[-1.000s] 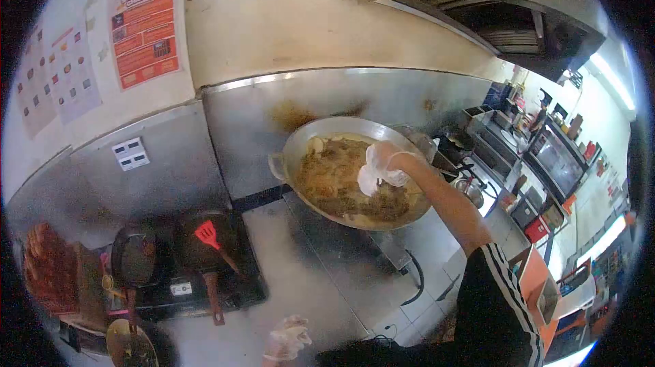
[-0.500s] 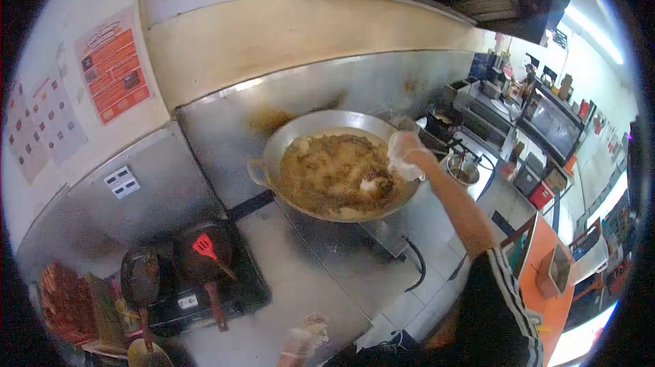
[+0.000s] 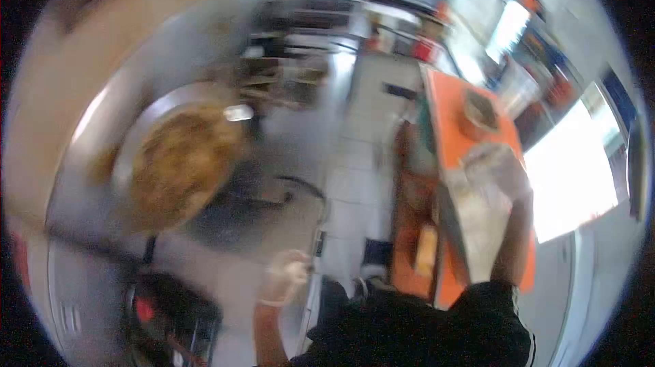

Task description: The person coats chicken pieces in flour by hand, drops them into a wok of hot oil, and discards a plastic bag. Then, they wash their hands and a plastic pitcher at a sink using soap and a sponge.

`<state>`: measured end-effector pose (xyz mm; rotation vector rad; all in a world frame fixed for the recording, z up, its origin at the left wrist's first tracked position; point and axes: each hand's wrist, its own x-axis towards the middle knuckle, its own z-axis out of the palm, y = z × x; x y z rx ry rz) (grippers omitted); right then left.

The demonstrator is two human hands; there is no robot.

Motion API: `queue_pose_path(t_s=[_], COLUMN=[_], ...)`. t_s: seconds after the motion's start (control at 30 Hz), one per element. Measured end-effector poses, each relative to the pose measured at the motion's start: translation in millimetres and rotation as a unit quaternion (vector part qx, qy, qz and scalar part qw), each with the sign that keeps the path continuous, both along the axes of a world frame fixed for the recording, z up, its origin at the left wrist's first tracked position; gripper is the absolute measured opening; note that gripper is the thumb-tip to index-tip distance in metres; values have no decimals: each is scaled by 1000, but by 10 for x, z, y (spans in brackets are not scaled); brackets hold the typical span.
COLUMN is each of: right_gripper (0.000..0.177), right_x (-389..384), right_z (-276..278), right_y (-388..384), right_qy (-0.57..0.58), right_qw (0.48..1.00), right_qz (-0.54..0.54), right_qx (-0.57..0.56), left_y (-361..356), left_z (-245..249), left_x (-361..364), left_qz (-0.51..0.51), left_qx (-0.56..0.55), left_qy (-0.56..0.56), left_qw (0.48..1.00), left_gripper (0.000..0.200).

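The picture is badly smeared by motion. My right hand [image 3: 501, 172], in a clear glove, reaches out over an orange table [image 3: 456, 136], next to a grey tray [image 3: 477, 230] with pale contents. Whether it holds anything is lost in the blur. My left hand [image 3: 285, 277], also gloved, hovers at the edge of the steel counter [image 3: 225, 278], fingers loosely curled around nothing I can see. A big wok [image 3: 181, 162] full of brown food sits to the left, away from both hands.
A dark bowl [image 3: 481, 111] stands on the orange table's far end. A black stove with a red spatula [image 3: 144, 310] is at lower left. A tiled floor [image 3: 355, 162] runs between counter and table. Bright windows lie to the right.
The view has swung sharply right and down. My right hand left the wok and now reaches over the orange table. My left hand stays low by the counter edge.
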<state>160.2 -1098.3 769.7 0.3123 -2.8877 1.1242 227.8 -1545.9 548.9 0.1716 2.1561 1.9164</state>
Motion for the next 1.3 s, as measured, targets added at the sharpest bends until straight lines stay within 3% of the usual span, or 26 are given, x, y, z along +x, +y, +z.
queue_pose_path(t_s=[0.07,0.1,0.13,0.17,0.2,0.23,0.3,0.37,0.4,0.43,0.47,0.5,0.53,0.6,0.63,0.7,0.77,0.8,0.9,0.97,1.0,1.07,1.1,1.17,1.27,1.3], right_gripper=[24,28,26,26,28,31,31,31,32,32,32,33,33,34,32,30,29,27,24,23,23,23,24,25,25,28], right_x=[570,803,1045,1312,1540,1842,2277,2516,2604,2655,2695,2713,2705,2621,2580,2502,2471,2463,2479,2329,2282,2172,2154,2151,2024,2004], right_z=[-244,-451,-695,-1085,-1584,-2226,-3689,-4675,-4951,-5134,-5258,-5342,-5402,-5490,-5528,-5147,-4867,-4790,-4238,-4075,-4103,-4153,-4151,-4168,-4058,-3942], right_y=[781,948,1297,1707,2126,2413,2573,2533,2482,2439,2382,2353,2334,2331,2323,2239,2212,2251,2140,2158,2169,2176,2145,2132,2089,2027], right_qy=[-54,-7,38,135,195,161,67,-11,-32,-42,-46,-43,-36,-9,36,88,142,126,148,174,172,163,165,161,181,217], right_qw=[916,856,895,933,849,879,819,726,682,644,606,575,550,517,562,548,529,485,416,411,369,325,329,334,328,389], right_qz=[-118,-251,-330,-329,-284,-373,-569,-670,-689,-691,-690,-686,-686,-687,-680,-644,-602,-555,-506,-495,-497,-498,-538,-583,-619,-594], right_qx=[-379,-451,-298,54,402,250,16,-151,-243,-326,-393,-443,-475,-510,-470,-527,-582,-663,-741,-745,-767,-787,-758,-723,-690,-670], left_y=[445,705,987,1254,1525,1885,2581,3421,3839,4316,4650,4964,5243,5745,5875,6033,6185,6241,6277,6473,6638,6674,6640,6646,6792,6857], left_z=[74,79,111,140,-55,-130,-375,-885,-968,-806,-860,-993,-1176,-1552,-1660,-1823,-1934,-2032,-1527,-1802,-2315,-2203,-2141,-2186,-2416,-2502], left_x=[-242,-337,-409,-453,-560,-627,-708,-689,-611,-434,-343,-276,-175,47,204,432,481,534,702,546,430,357,316,287,169,73], left_qz=[-30,-58,-59,-57,-182,-194,-292,-440,-474,-489,-538,-575,-589,-604,-612,-634,-706,-700,-685,-705,-691,-582,-581,-670,-611,-617], left_qx=[24,18,92,164,38,259,236,-36,-175,-325,-205,-81,-76,-17,-11,-43,-132,-74,-30,-104,-164,36,32,-149,-22,-19], left_qy=[-74,-99,-135,-170,26,-174,-280,14,230,510,492,466,471,564,565,449,387,286,79,225,445,538,534,464,499,495], left_qw=[996,993,985,970,982,930,884,897,832,629,653,668,652,563,553,628,578,651,724,665,545,609,613,560,614,612], left_gripper=[24,25,30,34,41,41,26,21,19,19,20,23,23,20,20,26,31,32,32,25,21,19,19,17,20,20])
